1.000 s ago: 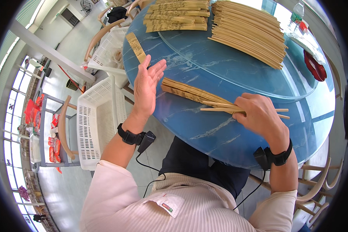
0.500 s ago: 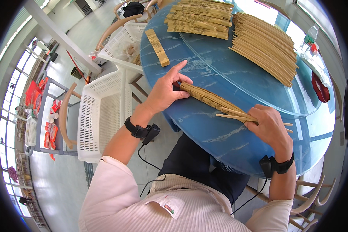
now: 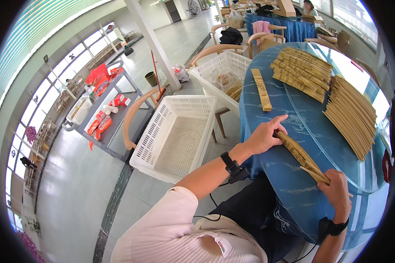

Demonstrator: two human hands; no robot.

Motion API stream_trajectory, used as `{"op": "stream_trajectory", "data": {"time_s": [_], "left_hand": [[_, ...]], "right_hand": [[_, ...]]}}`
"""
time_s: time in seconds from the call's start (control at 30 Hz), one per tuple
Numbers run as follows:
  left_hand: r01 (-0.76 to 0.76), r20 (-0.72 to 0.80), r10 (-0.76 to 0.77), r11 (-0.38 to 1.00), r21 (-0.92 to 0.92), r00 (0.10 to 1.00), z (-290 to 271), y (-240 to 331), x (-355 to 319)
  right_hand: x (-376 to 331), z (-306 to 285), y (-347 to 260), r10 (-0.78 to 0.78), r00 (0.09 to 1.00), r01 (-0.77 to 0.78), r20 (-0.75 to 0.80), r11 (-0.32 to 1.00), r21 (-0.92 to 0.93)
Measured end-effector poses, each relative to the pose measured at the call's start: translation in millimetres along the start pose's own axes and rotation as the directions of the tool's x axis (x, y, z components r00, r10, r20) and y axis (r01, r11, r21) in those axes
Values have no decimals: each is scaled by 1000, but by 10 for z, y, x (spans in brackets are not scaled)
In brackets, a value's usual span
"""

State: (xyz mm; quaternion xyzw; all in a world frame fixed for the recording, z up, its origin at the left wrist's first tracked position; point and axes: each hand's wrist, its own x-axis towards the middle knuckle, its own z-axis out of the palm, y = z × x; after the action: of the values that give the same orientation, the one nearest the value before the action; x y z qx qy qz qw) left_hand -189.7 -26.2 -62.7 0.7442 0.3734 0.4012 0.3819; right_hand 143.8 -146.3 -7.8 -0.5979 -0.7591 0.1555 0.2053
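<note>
A narrow bundle of thin bamboo strips [image 3: 301, 153], mottled dark along its side, lies slantwise over the blue marbled table [image 3: 289, 193]. My left hand [image 3: 264, 137] pinches its far end between thumb and bent fingers, the index finger stretched out past it. Around the near end my right hand [image 3: 335, 187] is closed, with thin strip tips sticking out beside the fingers. Beyond my left hand a single flat mottled bamboo piece [image 3: 261, 90] rests near the table's left edge. Farther back are a pile of mottled bamboo bundles [image 3: 302, 70] and a fanned stack of plain bamboo strips [image 3: 352, 116].
A white plastic crate [image 3: 173, 142] stands left of the table. Behind it another white crate [image 3: 224, 72] holds plastic bags and bamboo pieces. Farther left are a wooden chair [image 3: 131, 116] and a grey cart [image 3: 118, 147] with red packages. A raised glass turntable [image 3: 314, 115] covers the table's middle.
The view has swung to the left, so the table and both hands appear farther right and more of the room shows. Both hands keep their grip on the bundle.
</note>
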Motion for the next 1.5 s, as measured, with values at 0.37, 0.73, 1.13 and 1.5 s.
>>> {"op": "stream_trajectory", "data": {"time_s": [0.37,0.73,1.13,1.5], "left_hand": [[-4,-30,4,1000,-11,1000,13,61,-26],[3,-84,-7,999,-51,996,14,85,-64],[-100,-168,111,993,68,980,88,-110,-48],[-89,-166,94,995,37,982,72,-66,-48]], "right_hand": [[33,92,174,96,994,-98,58,995,35],[58,52,108,132,988,-140,76,985,101],[64,64,-7,109,992,-112,59,992,61],[51,48,-16,88,994,-91,58,995,49]]}}
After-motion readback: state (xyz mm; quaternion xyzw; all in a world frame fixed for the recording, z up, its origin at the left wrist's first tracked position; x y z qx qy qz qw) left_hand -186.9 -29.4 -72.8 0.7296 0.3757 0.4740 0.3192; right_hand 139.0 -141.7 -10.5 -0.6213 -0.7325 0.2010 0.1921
